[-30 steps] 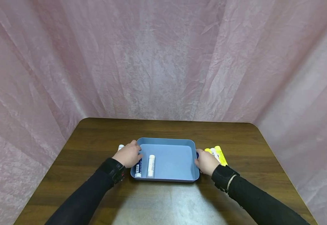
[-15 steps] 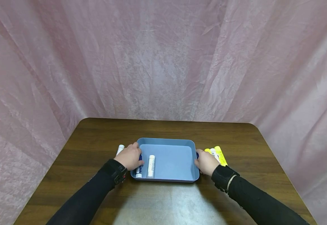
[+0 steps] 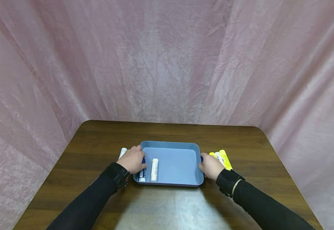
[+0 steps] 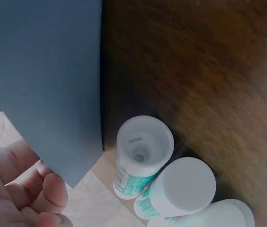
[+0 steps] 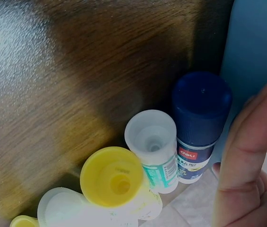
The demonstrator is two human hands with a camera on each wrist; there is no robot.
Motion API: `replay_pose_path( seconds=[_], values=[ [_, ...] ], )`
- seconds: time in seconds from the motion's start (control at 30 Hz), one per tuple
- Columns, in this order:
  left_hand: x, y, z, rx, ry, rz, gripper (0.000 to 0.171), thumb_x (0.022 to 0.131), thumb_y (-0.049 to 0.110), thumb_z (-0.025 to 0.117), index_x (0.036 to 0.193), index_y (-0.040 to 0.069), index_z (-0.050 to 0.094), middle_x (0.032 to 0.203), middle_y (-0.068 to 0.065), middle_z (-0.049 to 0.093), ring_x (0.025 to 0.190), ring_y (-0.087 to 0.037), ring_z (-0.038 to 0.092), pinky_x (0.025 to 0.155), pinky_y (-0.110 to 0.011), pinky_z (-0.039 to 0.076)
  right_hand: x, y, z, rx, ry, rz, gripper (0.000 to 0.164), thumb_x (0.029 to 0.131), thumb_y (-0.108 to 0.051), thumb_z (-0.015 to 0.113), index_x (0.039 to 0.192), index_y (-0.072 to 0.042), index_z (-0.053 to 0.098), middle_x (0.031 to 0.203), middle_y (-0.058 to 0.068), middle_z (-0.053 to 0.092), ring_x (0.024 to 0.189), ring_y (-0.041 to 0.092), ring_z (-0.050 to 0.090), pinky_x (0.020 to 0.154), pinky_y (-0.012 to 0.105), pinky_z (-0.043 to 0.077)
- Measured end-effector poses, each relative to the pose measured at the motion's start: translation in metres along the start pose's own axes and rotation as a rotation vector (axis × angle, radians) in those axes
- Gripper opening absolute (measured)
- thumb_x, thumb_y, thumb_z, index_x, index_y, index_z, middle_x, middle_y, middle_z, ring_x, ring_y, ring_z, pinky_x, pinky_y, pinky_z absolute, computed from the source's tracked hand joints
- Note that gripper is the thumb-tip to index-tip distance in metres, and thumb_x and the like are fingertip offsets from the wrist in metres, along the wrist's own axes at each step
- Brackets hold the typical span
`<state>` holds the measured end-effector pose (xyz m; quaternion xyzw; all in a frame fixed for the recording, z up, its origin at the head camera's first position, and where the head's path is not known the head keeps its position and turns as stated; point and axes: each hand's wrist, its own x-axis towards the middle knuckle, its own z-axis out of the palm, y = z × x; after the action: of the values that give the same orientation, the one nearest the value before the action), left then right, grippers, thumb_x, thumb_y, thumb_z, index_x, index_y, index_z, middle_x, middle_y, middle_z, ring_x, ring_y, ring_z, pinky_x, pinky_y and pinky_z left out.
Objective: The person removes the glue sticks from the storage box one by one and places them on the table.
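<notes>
A shallow blue tray (image 3: pixel 178 163) sits on the table. In its left part lie a dark blue glue stick (image 3: pixel 142 175) and a white glue stick (image 3: pixel 154 171), side by side. My left hand (image 3: pixel 132 159) reaches over the left rim, thumb and fingers about the dark blue stick; the tray wall (image 4: pixel 43 80) hides their contact in the left wrist view. On the opposite side, my right hand (image 3: pixel 211 166) holds the tray's right edge, its finger (image 5: pixel 247 137) against the wall. Just outside that wall is another blue-capped glue stick (image 5: pixel 202 111).
Right of the tray, white (image 5: pixel 152 137) and yellow (image 5: pixel 112 177) glue sticks lie in a row. Several white glue sticks (image 4: pixel 183 184) lie beside the left wall. The brown wooden table (image 3: pixel 167 131) ends at a pink curtain (image 3: pixel 167 64).
My left hand has shifted slightly toward me, uncovering more of the white stick behind it. The dark blue glue stick has slid a little to the right. The right hand stays put.
</notes>
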<state>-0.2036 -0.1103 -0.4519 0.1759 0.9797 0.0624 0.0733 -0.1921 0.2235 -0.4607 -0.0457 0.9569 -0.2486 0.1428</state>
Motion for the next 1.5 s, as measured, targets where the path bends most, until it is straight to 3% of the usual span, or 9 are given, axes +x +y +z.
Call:
replay_pose_path(
  seconds=[0.23, 0.53, 0.77, 0.97, 1.2, 1.5],
  values=[
    [0.0, 0.001, 0.002, -0.056, 0.008, 0.006, 0.032, 0.088, 0.036, 0.081, 0.105, 0.01, 0.071, 0.102, -0.004, 0.06, 0.093, -0.02, 0.054, 0.086, -0.041, 0.052, -0.001, 0.001, 0.001, 0.006, 0.0, 0.0, 0.053, 0.1, -0.013, 0.063, 0.145, 0.007, 0.046, 0.066, 0.005, 0.059, 0.047, 0.015, 0.058, 0.049, 0.026, 0.048],
    [-0.002, 0.002, -0.002, -0.174, -0.038, -0.014, 0.028, 0.089, 0.033, 0.079, 0.103, 0.014, 0.065, 0.087, 0.002, 0.058, 0.078, -0.014, 0.054, 0.07, -0.032, 0.05, 0.0, 0.001, 0.002, 0.006, 0.004, -0.004, 0.052, 0.099, -0.012, 0.063, 0.145, 0.007, 0.046, 0.066, 0.005, 0.059, 0.047, 0.015, 0.057, 0.049, 0.027, 0.048],
    [-0.002, 0.001, 0.0, -0.201, -0.053, 0.02, 0.023, 0.09, 0.028, 0.079, 0.095, 0.013, 0.064, 0.079, 0.003, 0.058, 0.07, -0.012, 0.053, 0.064, -0.03, 0.046, 0.002, 0.001, 0.002, -0.004, 0.008, -0.013, 0.051, 0.099, -0.012, 0.063, 0.144, 0.007, 0.048, 0.075, 0.006, 0.062, 0.049, 0.014, 0.059, 0.05, 0.027, 0.05],
    [-0.002, 0.0, 0.002, -0.178, -0.059, 0.017, 0.029, 0.088, 0.029, 0.08, 0.104, 0.01, 0.065, 0.082, -0.001, 0.062, 0.071, -0.014, 0.055, 0.068, -0.034, 0.05, 0.002, 0.001, 0.002, -0.004, 0.009, -0.015, 0.052, 0.099, -0.011, 0.063, 0.145, 0.006, 0.047, 0.068, 0.005, 0.06, 0.047, 0.014, 0.058, 0.048, 0.027, 0.049],
    [-0.001, 0.005, 0.008, -0.124, -0.088, 0.006, 0.046, 0.088, 0.035, 0.08, 0.123, 0.009, 0.066, 0.107, -0.007, 0.072, 0.085, -0.015, 0.064, 0.086, -0.042, 0.058, 0.002, 0.001, 0.003, 0.002, 0.015, -0.028, 0.051, 0.099, -0.011, 0.062, 0.144, 0.006, 0.048, 0.064, 0.004, 0.059, 0.045, 0.014, 0.057, 0.047, 0.027, 0.048],
    [0.0, 0.012, 0.008, -0.067, -0.12, 0.017, 0.043, 0.086, 0.039, 0.081, 0.116, 0.01, 0.07, 0.093, -0.003, 0.07, 0.078, -0.015, 0.06, 0.079, -0.04, 0.057, 0.001, 0.001, 0.004, 0.018, 0.003, -0.01, 0.053, 0.1, -0.011, 0.062, 0.146, 0.006, 0.045, 0.063, 0.005, 0.059, 0.043, 0.014, 0.057, 0.045, 0.026, 0.048]
  ],
)
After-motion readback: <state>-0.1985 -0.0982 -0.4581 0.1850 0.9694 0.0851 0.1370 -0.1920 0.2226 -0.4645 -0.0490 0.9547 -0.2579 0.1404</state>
